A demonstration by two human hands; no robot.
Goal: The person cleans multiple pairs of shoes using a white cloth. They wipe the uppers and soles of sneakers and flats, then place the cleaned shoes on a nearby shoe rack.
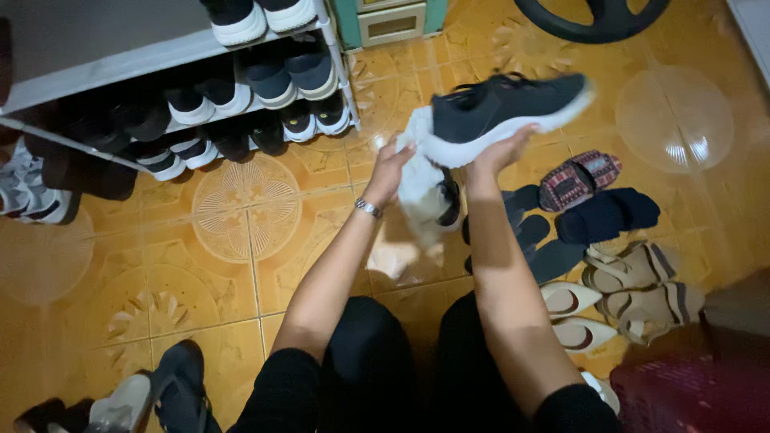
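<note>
Black sneaker (501, 112) is held up over the tiled floor (241, 265), sole side toward the person, right hand (499, 154) cupped under it gripping the white sole edge. Left hand (391, 170) is closed on a white cloth (421, 188) pressed at the heel end; wiping looks mid-way, 1 shoe in hand. Rack (160, 48) is mostly filled, several pairs still on the floor at right.

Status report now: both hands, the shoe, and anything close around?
Right hand holds black sneaker up by its white sole. Left hand presses white cloth to its heel. Sandals on floor below, apart.
</note>
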